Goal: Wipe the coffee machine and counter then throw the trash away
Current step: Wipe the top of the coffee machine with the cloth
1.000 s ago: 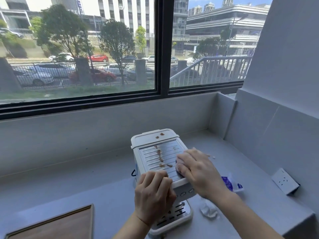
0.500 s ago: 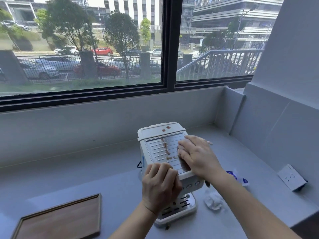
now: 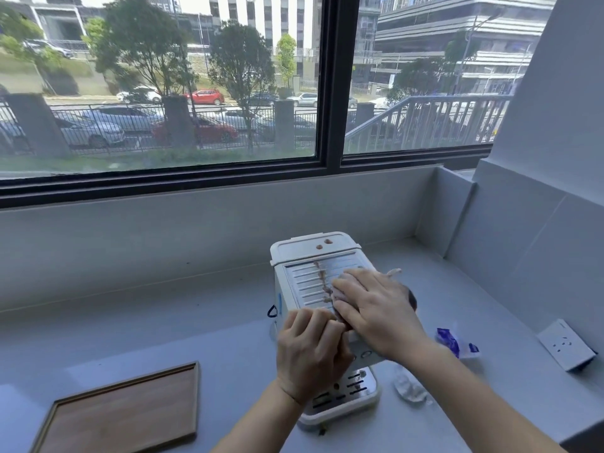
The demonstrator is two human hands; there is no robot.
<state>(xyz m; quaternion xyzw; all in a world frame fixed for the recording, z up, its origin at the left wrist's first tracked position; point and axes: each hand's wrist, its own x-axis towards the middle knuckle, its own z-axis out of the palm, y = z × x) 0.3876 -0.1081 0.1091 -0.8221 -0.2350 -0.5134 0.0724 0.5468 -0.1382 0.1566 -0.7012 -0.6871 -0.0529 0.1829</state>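
Observation:
A small white coffee machine (image 3: pixel 295 253) stands on the grey counter (image 3: pixel 163 325) below the window. Brown smears run in a line down its ribbed top, and two spots sit on its back lid. My right hand (image 3: pixel 376 308) lies flat on the top's right half, pressing a stained wipe (image 3: pixel 394 273) whose edges stick out beside the fingers. My left hand (image 3: pixel 310 351) grips the machine's front top edge. The drip tray (image 3: pixel 353 390) below also carries brown bits. A crumpled clear wrapper (image 3: pixel 408 387) and a blue-and-white packet (image 3: pixel 452 343) lie on the counter to the right.
A wooden tray (image 3: pixel 121 410) lies at the front left of the counter. A white socket block (image 3: pixel 565 348) sits at the right against the grey wall. The counter ends in a corner behind the machine, under the dark window frame.
My right hand with the wipe has slid leftward across the machine's top toward the line of smears. My left hand has kept its grip on the front edge. The camera has tilted slightly.

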